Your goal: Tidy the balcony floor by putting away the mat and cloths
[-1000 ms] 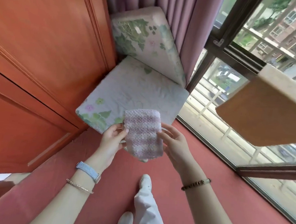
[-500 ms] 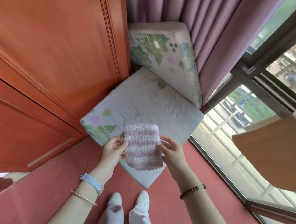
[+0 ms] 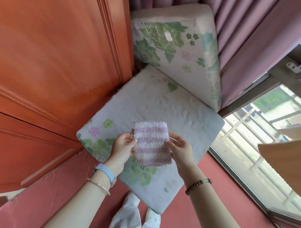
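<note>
Well left of the grip, a red-brown wooden cabinet panel [image 3: 49, 57] is seen.

The small pink-and-white knitted cloth [image 3: 152, 143] is pinched at its left edge by the left hand [image 3: 124, 147], thumb on top and fingers curled under. It is carried in the air, spread flat between the two hands. Its long axis runs away from the body and its near edge hangs free.

The cloth's right edge is pinched by the right hand [image 3: 181, 151], thumb against fingertips. Both hands are equally near, so neither has to reach.

Directly below and beyond the grip, the flat pale floral foam mat [image 3: 183, 113] lies on the red floor [image 3: 211, 194]. A second floral cushion [image 3: 175, 42] is propped upright past it, against the mauve pleated curtain [image 3: 247, 31].

Judged: a straight lowering would land the cloth on the mat. Folding would likely be done across the long axis.
</note>
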